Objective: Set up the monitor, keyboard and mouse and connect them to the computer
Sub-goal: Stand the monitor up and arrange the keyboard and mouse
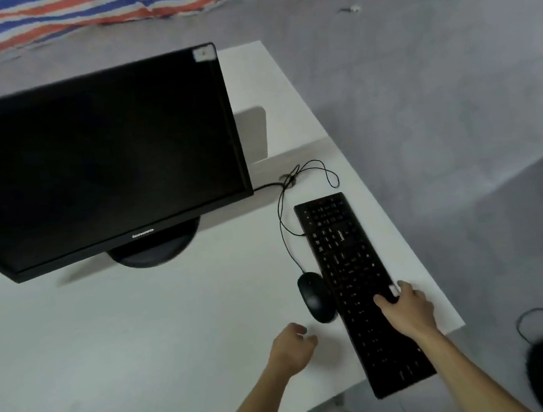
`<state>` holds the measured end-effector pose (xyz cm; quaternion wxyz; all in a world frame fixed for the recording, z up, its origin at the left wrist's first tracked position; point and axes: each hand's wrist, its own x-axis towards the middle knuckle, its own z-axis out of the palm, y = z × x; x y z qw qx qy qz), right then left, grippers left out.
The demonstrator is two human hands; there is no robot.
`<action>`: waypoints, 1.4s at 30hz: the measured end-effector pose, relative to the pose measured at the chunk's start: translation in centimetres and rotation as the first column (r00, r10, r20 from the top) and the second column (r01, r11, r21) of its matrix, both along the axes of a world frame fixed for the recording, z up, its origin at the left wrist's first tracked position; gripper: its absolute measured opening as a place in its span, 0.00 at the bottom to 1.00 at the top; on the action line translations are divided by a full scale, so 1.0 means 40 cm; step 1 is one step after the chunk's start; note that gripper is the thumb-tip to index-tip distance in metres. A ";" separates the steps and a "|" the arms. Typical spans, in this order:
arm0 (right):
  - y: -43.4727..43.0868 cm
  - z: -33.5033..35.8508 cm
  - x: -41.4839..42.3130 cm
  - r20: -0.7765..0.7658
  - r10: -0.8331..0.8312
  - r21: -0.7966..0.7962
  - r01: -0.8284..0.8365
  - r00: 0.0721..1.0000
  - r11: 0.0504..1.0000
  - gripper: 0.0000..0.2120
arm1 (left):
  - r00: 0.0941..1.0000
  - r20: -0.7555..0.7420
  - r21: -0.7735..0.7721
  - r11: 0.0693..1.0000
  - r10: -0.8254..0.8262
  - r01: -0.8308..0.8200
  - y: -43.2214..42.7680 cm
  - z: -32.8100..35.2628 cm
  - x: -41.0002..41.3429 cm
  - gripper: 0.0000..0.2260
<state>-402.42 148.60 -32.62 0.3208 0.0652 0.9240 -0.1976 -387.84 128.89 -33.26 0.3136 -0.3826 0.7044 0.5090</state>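
You are gripping the black keyboard (350, 264) with your right hand (408, 310) along the right edge of the white desk (126, 346), your left hand (290, 348) hanging loosely curled and holding nothing by the mouse (315, 298), so be turning it slowly to face the Lenovo monitor (91, 160), dragging no cables (279, 215).
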 end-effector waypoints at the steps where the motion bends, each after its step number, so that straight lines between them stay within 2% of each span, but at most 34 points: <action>1: 0.010 -0.014 -0.011 0.039 0.011 0.004 -0.011 0.999 1.000 0.35 | 1.000 0.014 0.003 1.000 -0.010 0.010 0.021 -0.006 -0.012 0.22; 4: 0.024 -0.049 -0.023 0.089 0.086 0.048 -0.091 0.992 0.995 0.35 | 1.000 0.022 -0.019 1.000 -0.021 0.022 0.076 -0.027 -0.040 0.18; 7: 0.007 -0.057 -0.001 0.175 0.130 -0.056 -0.122 0.976 0.991 0.29 | 0.999 -0.002 -0.070 0.997 0.043 -0.043 0.102 -0.041 -0.043 0.15; 9: -0.015 -0.058 0.037 0.207 0.238 -0.143 -0.212 0.949 0.967 0.22 | 0.990 -0.001 -0.214 0.967 0.143 -0.140 0.102 -0.045 -0.025 0.21; 12: -0.059 -0.055 0.089 0.216 0.437 -0.199 -0.399 0.873 0.895 0.17 | 0.994 0.000 -0.550 0.830 0.110 -0.092 0.077 -0.045 0.033 0.28; 14: -0.098 -0.048 0.096 0.225 0.557 -0.183 -0.526 0.800 0.830 0.18 | 0.997 -0.024 -0.639 0.766 0.074 -0.072 0.052 -0.048 0.078 0.34; 16: -0.162 -0.036 0.088 0.172 0.580 -0.121 -0.567 0.796 0.815 0.17 | 0.999 -0.036 -0.677 0.734 0.038 -0.052 0.020 -0.058 0.127 0.38; 19: -0.289 -0.008 0.078 0.027 0.548 -0.119 -0.542 0.836 0.832 0.14 | 0.994 -0.002 -0.671 0.737 -0.108 0.079 -0.013 -0.067 0.183 0.41; 22: -0.432 0.009 0.088 -0.053 0.576 -0.147 -0.577 0.816 0.804 0.18 | 0.971 0.022 -0.612 0.765 -0.239 0.202 -0.036 -0.085 0.236 0.48; 25: -0.568 0.005 0.123 -0.091 0.592 -0.126 -0.599 0.801 0.791 0.30 | 0.935 0.026 -0.614 0.732 -0.354 0.294 -0.057 -0.109 0.295 0.54; 28: -0.662 -0.012 0.162 0.027 0.547 -0.023 -0.547 0.837 0.837 0.47 | 0.917 0.015 -0.647 0.696 -0.398 0.313 -0.093 -0.108 0.342 0.52; 30: -0.705 -0.030 0.192 0.058 0.536 0.071 -0.539 0.842 0.839 0.52 | 0.909 0.007 -0.642 0.695 -0.417 0.324 -0.139 -0.105 0.379 0.50; 32: -0.746 -0.045 0.218 0.050 0.524 0.136 -0.525 0.850 0.840 0.52 | 0.897 0.001 -0.656 0.677 -0.441 0.334 -0.200 -0.105 0.418 0.49; 35: -0.798 -0.047 0.238 0.051 0.444 0.153 -0.446 0.895 0.882 0.46 | 0.878 0.049 -0.638 0.661 -0.477 0.395 -0.298 -0.095 0.458 0.49; 37: -0.829 -0.038 0.258 0.046 0.402 0.115 -0.405 0.914 0.907 0.45 | 0.865 0.076 -0.633 0.646 -0.496 0.426 -0.351 -0.082 0.482 0.50; 42: -0.833 -0.002 0.286 -0.111 0.384 -0.081 -0.394 0.916 0.916 0.42 | 0.847 0.149 -0.648 0.596 -0.511 0.474 -0.463 -0.063 0.540 0.50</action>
